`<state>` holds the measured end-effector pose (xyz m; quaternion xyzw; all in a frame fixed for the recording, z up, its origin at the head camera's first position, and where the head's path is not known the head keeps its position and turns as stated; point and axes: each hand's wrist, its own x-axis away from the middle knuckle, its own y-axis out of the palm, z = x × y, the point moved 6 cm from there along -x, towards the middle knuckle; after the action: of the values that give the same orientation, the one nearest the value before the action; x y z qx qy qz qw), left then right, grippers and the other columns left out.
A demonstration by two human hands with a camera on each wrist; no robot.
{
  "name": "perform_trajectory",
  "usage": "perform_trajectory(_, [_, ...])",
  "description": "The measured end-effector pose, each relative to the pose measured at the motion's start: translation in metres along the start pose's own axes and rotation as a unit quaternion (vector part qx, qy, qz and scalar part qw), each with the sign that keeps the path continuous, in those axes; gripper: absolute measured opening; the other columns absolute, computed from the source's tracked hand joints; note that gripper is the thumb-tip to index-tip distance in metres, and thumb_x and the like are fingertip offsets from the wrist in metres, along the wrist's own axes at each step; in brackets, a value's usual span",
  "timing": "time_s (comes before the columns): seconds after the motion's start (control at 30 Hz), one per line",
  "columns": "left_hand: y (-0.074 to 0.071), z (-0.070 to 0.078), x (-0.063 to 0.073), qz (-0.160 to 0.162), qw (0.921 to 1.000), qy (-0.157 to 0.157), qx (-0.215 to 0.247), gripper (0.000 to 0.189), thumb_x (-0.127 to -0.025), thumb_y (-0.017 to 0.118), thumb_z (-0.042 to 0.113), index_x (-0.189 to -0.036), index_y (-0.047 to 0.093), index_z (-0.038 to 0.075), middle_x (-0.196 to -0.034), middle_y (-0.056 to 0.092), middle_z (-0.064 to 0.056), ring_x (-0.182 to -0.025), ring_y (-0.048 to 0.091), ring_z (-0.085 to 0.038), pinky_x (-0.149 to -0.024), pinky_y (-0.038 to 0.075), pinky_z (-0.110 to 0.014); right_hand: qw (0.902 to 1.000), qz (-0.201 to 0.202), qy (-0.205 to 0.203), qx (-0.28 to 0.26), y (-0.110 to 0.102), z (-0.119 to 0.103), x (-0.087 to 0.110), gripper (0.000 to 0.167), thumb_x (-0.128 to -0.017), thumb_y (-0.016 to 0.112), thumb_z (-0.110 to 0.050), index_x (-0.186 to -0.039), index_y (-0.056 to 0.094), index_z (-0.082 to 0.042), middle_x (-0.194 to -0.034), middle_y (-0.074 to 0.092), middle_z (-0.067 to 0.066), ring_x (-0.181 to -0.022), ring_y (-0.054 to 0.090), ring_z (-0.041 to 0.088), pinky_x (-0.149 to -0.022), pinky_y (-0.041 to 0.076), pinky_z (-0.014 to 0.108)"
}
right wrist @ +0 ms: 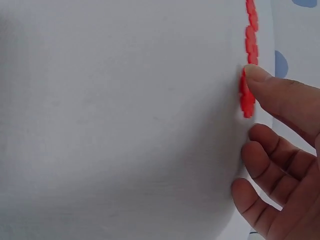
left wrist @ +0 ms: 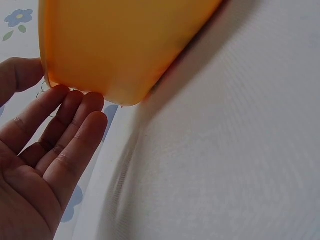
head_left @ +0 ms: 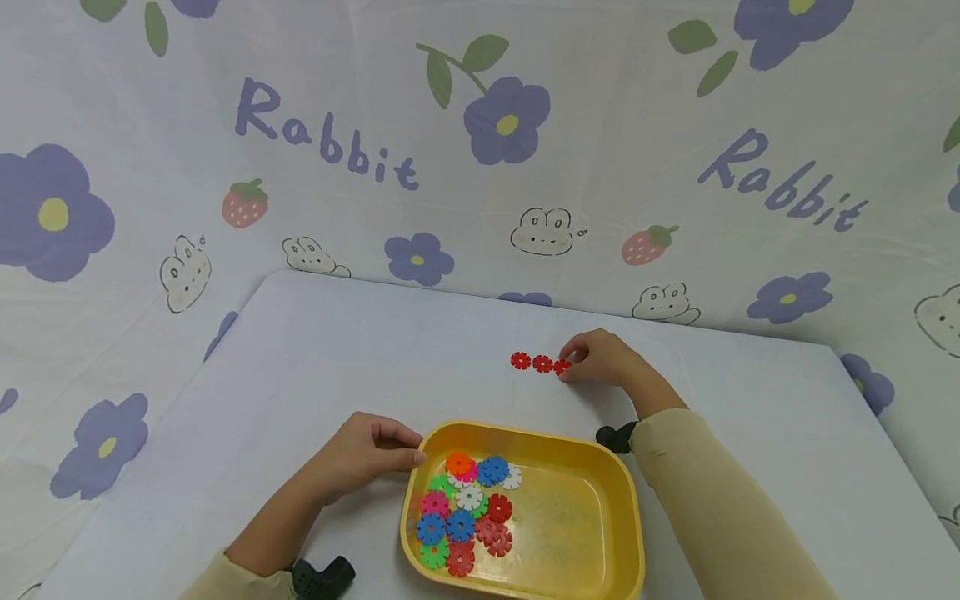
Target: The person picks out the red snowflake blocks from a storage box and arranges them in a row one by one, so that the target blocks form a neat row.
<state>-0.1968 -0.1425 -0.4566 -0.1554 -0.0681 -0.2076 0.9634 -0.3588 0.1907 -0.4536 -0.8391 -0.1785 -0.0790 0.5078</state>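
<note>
My right hand (head_left: 603, 358) has its thumb and index finger on a red notched plastic disc (right wrist: 246, 102), the nearest of three in a row on the white table. Beyond it lie the middle red disc (head_left: 543, 363) and the far red disc (head_left: 521, 360). In the right wrist view the thumb presses on the disc and the other fingers are half curled. My left hand (left wrist: 55, 145) holds the far left corner of a yellow tray (head_left: 525, 435), thumb at the rim and fingertips against the outer wall. Several notched discs (head_left: 461, 525) in mixed colours lie at the tray's left side.
White cloth covers the table (head_left: 375, 342). Behind its far edge hangs a cloth backdrop (head_left: 600, 150) printed with flowers, rabbits and strawberries. A black wrist mount (head_left: 617, 437) sits by the right cuff, close to the tray's far right corner; another mount (head_left: 324, 577) is on the left wrist.
</note>
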Motion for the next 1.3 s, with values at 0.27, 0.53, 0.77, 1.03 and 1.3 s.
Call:
perform_trajectory(0.27, [0.000, 0.000, 0.001, -0.004, 1.0000, -0.001, 0.002, 0.032, -0.086, 0.076, 0.030, -0.107, 0.075, 0.005, -0.103, 0.075, -0.008, -0.091, 0.070, -0.018, -0.082, 0.059, -0.032, 0.9987, 0.024, -0.037, -0.025, -0.030, -0.025, 0.014, 0.040, -0.088, 0.073, -0.030, -0.123, 0.066, -0.013, -0.106, 0.065, 0.009, -0.099, 0.057, 0.026, -0.086, 0.055, 0.039])
perform_trajectory(0.53, [-0.002, 0.001, 0.000, 0.001, 1.0000, -0.005, -0.007, 0.031, -0.086, 0.076, 0.030, -0.105, 0.075, 0.006, -0.101, 0.075, -0.007, -0.090, 0.069, -0.018, -0.082, 0.059, -0.031, 0.9781, 0.019, -0.162, -0.129, -0.050, -0.096, 0.049, 0.034, -0.088, 0.075, -0.028, -0.119, 0.068, -0.016, -0.106, 0.068, 0.005, -0.099, 0.062, 0.023, -0.087, 0.057, 0.037])
perform_trajectory(0.77, [-0.001, 0.000, 0.000, -0.002, 1.0000, -0.008, -0.005, 0.031, -0.086, 0.076, 0.030, -0.106, 0.075, 0.006, -0.101, 0.075, -0.006, -0.092, 0.068, -0.018, -0.083, 0.059, -0.032, 0.9376, -0.110, -0.259, -0.204, -0.014, -0.144, 0.089, 0.032, -0.087, 0.076, -0.020, -0.118, 0.070, -0.012, -0.110, 0.071, 0.006, -0.099, 0.068, 0.021, -0.086, 0.058, 0.035])
perform_trajectory(1.03, [0.000, 0.000, 0.000, -0.002, 1.0000, -0.006, -0.006, 0.032, -0.086, 0.076, 0.030, -0.106, 0.075, 0.006, -0.102, 0.075, -0.007, -0.092, 0.069, -0.018, -0.084, 0.059, -0.032, 0.8934, -0.280, -0.279, -0.213, 0.049, -0.152, 0.103, 0.030, -0.088, 0.074, -0.012, -0.116, 0.070, -0.002, -0.110, 0.071, 0.020, -0.097, 0.071, 0.020, -0.088, 0.058, 0.034])
perform_trajectory(1.3, [0.000, -0.002, 0.000, -0.001, 0.9999, -0.010, -0.005, 0.033, -0.085, 0.077, 0.031, -0.105, 0.075, 0.005, -0.101, 0.075, -0.007, -0.092, 0.069, -0.018, -0.084, 0.058, -0.032, 0.8781, -0.369, -0.247, -0.179, 0.083, -0.146, 0.109, 0.021, -0.087, 0.073, -0.009, -0.107, 0.074, -0.004, -0.096, 0.075, 0.012, -0.080, 0.071, 0.020, -0.075, 0.059, 0.031])
